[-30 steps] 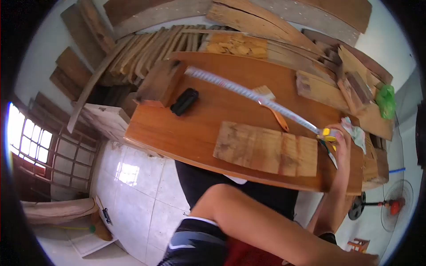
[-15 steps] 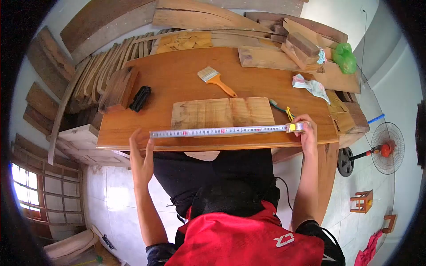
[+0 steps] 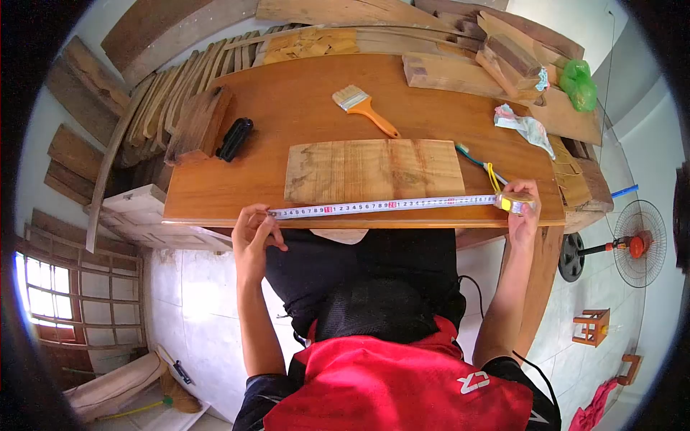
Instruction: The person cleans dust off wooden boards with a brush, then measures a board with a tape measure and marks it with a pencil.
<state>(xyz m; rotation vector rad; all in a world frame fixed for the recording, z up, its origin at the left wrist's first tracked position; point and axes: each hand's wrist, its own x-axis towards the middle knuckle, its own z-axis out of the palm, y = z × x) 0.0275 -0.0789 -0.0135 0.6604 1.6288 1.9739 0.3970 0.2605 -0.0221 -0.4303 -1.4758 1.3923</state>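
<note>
A tape measure blade (image 3: 388,205) lies stretched along the near edge of the brown wooden tabletop (image 3: 287,108). My left hand (image 3: 254,231) pinches the blade's free end at the table's front edge. My right hand (image 3: 522,212) grips the yellow tape measure case (image 3: 515,202) at the right end. Just behind the blade lies a pale rectangular wooden board (image 3: 374,170), flat on the table.
An orange-handled paintbrush (image 3: 363,108), a black object (image 3: 235,138), a crumpled rag (image 3: 525,126) and a green bag (image 3: 579,83) sit on the table. Stacked planks (image 3: 180,93) crowd the left and back. A floor fan (image 3: 632,244) and small stool (image 3: 593,327) stand at right.
The tape went from running diagonally across the table to lying along its near edge. My left hand has closed on the blade's end, and the blade has shifted slightly right.
</note>
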